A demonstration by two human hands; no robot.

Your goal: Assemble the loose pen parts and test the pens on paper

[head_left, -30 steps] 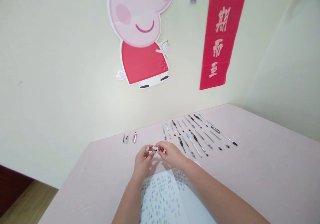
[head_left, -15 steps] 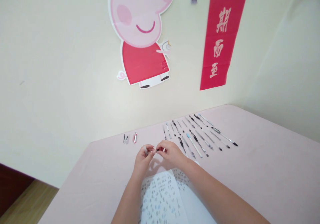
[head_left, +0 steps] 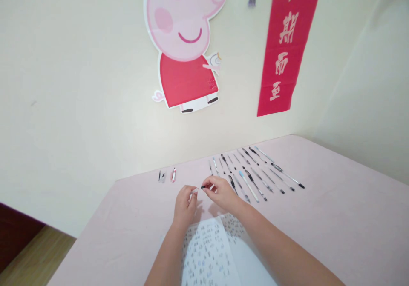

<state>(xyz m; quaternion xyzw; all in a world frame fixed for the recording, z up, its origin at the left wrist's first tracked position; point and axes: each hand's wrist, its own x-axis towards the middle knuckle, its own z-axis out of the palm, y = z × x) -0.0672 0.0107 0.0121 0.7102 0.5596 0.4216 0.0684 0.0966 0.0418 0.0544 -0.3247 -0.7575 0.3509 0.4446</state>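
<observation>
Both my hands are raised just above the pink table (head_left: 335,218), close together. My left hand (head_left: 184,204) pinches a small white pen part (head_left: 194,190) between its fingertips. My right hand (head_left: 220,193) is closed on a pen (head_left: 204,187) whose black end points toward the left hand. A small gap separates the two pieces. A sheet of paper (head_left: 207,256) covered in handwriting lies under my forearms.
A row of several pens (head_left: 255,173) lies on the table to the right of my hands. Three small pen pieces (head_left: 166,175) lie near the wall to the left. A cartoon pig cutout (head_left: 187,43) and a red banner (head_left: 283,43) hang on the wall.
The hands have drawn slightly apart, so the white piece and the pen's black end are now separated. The camera has tilted a little.
</observation>
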